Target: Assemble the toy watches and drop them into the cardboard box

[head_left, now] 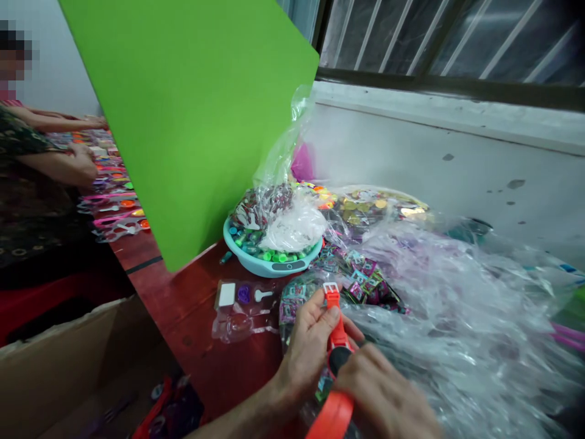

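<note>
Orange watch strap (337,332) gripped in the left hand (307,347), right hand (384,390) clasping its black face (339,360).

Even, fairly bright indoor light across the table, no clear source, and here comes the glare: hard white streaks flaring off the plastic sheeting (457,317) at three o'clock! The window panes (439,42) sit dim at one, shadow pools inside the cardboard box (68,372) at seven, and the right hand (384,390) goes soft with blur at six, edges stretching.
</note>
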A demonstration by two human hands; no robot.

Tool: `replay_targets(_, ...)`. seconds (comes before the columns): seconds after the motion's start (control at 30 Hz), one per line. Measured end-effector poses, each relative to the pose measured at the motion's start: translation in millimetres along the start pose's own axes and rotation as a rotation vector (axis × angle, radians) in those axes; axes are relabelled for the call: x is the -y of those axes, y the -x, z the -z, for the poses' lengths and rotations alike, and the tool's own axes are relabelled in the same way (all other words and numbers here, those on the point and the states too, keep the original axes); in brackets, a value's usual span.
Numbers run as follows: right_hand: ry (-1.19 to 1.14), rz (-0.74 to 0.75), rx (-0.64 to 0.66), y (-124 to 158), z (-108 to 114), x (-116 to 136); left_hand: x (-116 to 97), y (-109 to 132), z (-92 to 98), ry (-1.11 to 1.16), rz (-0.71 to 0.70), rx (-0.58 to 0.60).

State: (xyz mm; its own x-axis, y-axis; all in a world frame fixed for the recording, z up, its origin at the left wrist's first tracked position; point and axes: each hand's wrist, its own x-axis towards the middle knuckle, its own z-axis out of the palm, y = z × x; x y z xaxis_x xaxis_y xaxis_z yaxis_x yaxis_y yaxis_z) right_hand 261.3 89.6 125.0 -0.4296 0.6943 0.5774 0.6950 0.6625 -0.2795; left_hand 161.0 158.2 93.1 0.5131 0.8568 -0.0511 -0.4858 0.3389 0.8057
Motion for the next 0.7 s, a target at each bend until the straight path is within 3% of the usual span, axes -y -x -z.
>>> replay_targets(0.13,-0.49,-0.727,-0.109,-12,8,-13,4,3,0.6,-0.158,-0.202,-0.047)
replay_targets(0.23,-0.711,-0.988,-0.068,-19,12,-18,4,6,1.0,-0.372,-0.305,-0.097)
replay_targets(0.4,-0.765,-1.135,-0.019,-20,12,-20,5,8,1.5,-0.54,-0.343,-0.116)
replay_targets(0.7,-0.797,-1.111,-0.019,-16,9,-22,10,3,11.0,-0.634,-0.487,-0.112)
